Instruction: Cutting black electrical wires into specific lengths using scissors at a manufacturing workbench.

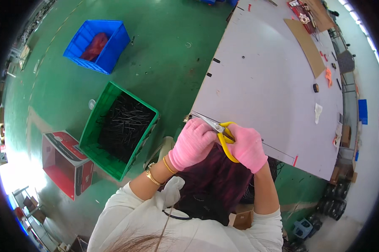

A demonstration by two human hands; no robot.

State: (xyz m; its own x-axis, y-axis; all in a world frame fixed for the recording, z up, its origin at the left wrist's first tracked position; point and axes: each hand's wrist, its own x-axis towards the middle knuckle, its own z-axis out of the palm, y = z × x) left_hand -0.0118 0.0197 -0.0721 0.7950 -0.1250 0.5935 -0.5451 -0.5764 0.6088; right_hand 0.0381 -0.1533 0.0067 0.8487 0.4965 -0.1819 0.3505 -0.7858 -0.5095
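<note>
Both my hands wear pink knit gloves and meet over the near edge of the pale table. My right hand (pixel 245 147) grips a pair of scissors (pixel 228 154) by its yellow handles. The metal blades point up and left, lying across the fingertips of my left hand (pixel 192 143). That left hand is closed beside the blades, its fingers curled; what they may hold is hidden. A thin dark line (pixel 278 151) runs along the table's near edge to a red mark (pixel 295 161) on the right; whether it is a wire or drawn, I cannot tell.
A green crate (pixel 109 166) full of thin black pieces stands on the floor at my left. Beside it is an open red-and-white carton (pixel 81 176); farther off, a blue bin (pixel 120 42) holds a red bag. The table (pixel 256 88) carries a cardboard strip (pixel 306 47) and a tape roll (pixel 316 87).
</note>
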